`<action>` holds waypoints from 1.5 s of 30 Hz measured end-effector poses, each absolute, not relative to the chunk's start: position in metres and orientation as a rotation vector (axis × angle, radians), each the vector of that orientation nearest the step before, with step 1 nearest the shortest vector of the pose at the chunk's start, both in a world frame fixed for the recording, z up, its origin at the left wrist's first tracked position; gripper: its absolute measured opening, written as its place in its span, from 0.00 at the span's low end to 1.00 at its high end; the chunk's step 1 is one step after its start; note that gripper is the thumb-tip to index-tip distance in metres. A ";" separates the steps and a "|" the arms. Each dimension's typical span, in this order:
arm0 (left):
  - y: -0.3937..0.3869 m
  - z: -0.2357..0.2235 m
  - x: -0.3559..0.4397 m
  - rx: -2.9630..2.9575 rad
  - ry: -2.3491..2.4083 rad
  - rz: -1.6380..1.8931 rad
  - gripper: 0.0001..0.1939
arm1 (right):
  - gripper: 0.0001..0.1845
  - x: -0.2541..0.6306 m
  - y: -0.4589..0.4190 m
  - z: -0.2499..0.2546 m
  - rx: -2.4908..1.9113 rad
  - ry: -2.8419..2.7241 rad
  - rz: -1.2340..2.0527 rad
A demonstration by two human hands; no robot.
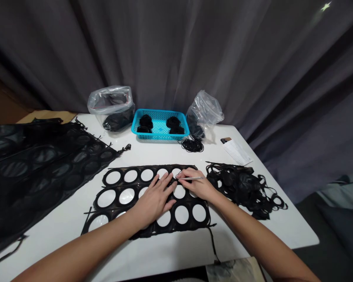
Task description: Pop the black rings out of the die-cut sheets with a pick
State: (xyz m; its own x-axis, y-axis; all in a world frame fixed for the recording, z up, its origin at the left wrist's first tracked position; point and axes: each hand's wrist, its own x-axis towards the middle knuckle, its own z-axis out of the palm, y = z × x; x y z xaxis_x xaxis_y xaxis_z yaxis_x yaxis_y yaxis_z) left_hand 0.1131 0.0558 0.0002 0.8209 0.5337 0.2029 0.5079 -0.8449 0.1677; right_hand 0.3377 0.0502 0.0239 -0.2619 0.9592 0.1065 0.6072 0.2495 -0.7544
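Note:
A black sheet with rows of round holes (pixel 122 212) lies flat on the white table, and the tabletop shows through the holes. My left hand (pixel 156 197) rests palm down on the sheet's middle, fingers stretched out and apart. Just right of it, my right hand (pixel 196 184) is closed around a thin, pale, pen-like tool (pixel 191 178). The tool's tip points left, at the sheet's upper row near my left fingertips. What the tip touches is too small to make out.
Sheets of black material (pixel 47 164) cover the left side. Black cut scraps (pixel 241 188) are heaped at right. Behind stand a blue basket (pixel 160 136) with black bundles, two clear plastic bags (pixel 111 102) (pixel 206 107), and a coil of black cord (pixel 192 145). White paper (pixel 237 152) lies back right.

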 end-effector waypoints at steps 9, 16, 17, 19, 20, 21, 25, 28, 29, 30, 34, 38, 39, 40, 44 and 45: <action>0.056 0.000 0.113 2.879 0.851 0.349 0.29 | 0.05 0.338 0.050 0.026 -1.410 -1.922 0.842; 0.054 0.000 0.114 2.848 0.889 0.374 0.30 | 0.05 0.335 0.044 0.018 -1.338 -2.127 0.620; 0.053 0.000 0.114 2.839 0.916 0.381 0.31 | 0.05 0.334 0.043 0.017 -1.319 -2.204 0.544; 0.052 -0.001 0.114 2.820 0.964 0.392 0.32 | 0.06 0.334 0.044 0.017 -1.287 -2.371 0.390; 0.051 -0.002 0.114 2.812 0.975 0.395 0.33 | 0.07 0.336 0.047 0.018 -1.292 -2.429 0.323; 0.051 -0.002 0.114 2.805 0.980 0.397 0.32 | 0.07 0.340 0.053 0.020 -1.330 -2.448 0.265; 0.051 -0.002 0.115 2.796 0.981 0.390 0.31 | 0.07 0.365 0.090 0.033 -1.750 -2.022 0.009; 0.054 0.002 0.110 2.807 0.954 0.382 0.31 | 0.08 0.376 0.109 0.037 -1.839 -1.788 0.048; 0.055 0.003 0.106 2.812 0.940 0.374 0.32 | 0.08 0.376 0.112 0.037 -1.837 -1.773 0.116; 0.056 0.004 0.101 2.817 0.927 0.364 0.32 | 0.08 0.375 0.113 0.037 -1.836 -1.764 0.173; 0.057 0.008 0.078 2.826 0.879 0.356 0.32 | 0.06 0.380 0.114 0.038 -1.939 -1.707 0.103; 0.052 0.008 0.066 2.849 0.856 0.378 0.33 | 0.06 0.397 0.120 0.045 -2.067 -1.498 0.097; 0.051 0.007 0.066 2.859 0.870 0.378 0.33 | 0.07 0.395 0.119 0.045 -2.039 -1.476 0.183; 0.050 0.007 0.066 2.870 0.890 0.379 0.34 | 0.09 0.390 0.117 0.045 -1.984 -1.476 0.299; 0.046 0.002 0.066 2.884 0.960 0.403 0.34 | 0.12 0.339 0.094 0.037 -1.623 -1.659 0.799; 0.045 0.000 0.066 2.881 0.964 0.406 0.33 | 0.11 0.324 0.086 0.035 -1.551 -1.715 0.881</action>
